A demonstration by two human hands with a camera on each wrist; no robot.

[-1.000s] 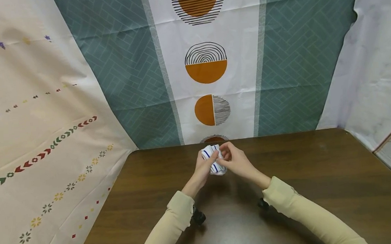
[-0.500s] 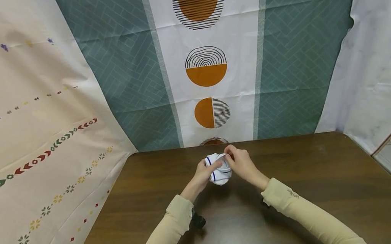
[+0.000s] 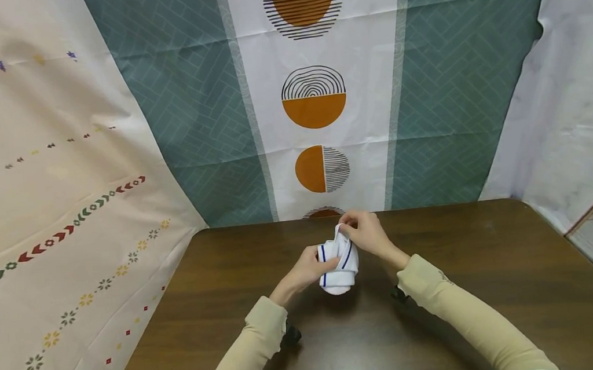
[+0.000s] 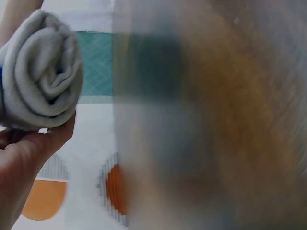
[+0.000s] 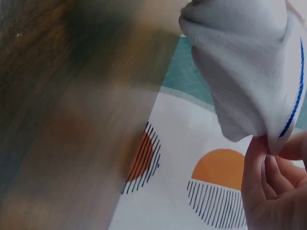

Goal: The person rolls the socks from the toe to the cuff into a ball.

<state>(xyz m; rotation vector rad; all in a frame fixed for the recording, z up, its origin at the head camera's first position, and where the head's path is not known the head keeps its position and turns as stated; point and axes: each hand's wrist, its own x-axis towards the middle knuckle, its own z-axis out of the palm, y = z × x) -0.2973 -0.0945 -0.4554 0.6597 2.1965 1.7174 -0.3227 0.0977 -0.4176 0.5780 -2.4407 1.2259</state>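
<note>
A white cloth [image 3: 337, 277] with blue stripes, rolled into a bundle, is held up above the far part of the table. My left hand [image 3: 307, 267] grips the roll from its left side, thumb across the front. The right hand [image 3: 367, 231] pinches a corner of the cloth and draws it upward into a point. In the left wrist view the end of the rolled cloth [image 4: 45, 72] shows its spiral layers, with my left hand [image 4: 29, 153] beneath. The right wrist view has the right hand [image 5: 273, 182] pinching the tip of a loose flap [image 5: 244, 86].
A dark brown wooden table [image 3: 440, 290] lies under both arms. Behind it hangs a green and white curtain [image 3: 429, 81] with orange circles. A cream patterned cloth [image 3: 59, 227] hangs at the left, and a pale one [image 3: 583, 110] at the right.
My left hand and the cloth have moved lower and nearer. The right hand, loosely at the cloth's edge before, has pulled a corner upward from the bundle.
</note>
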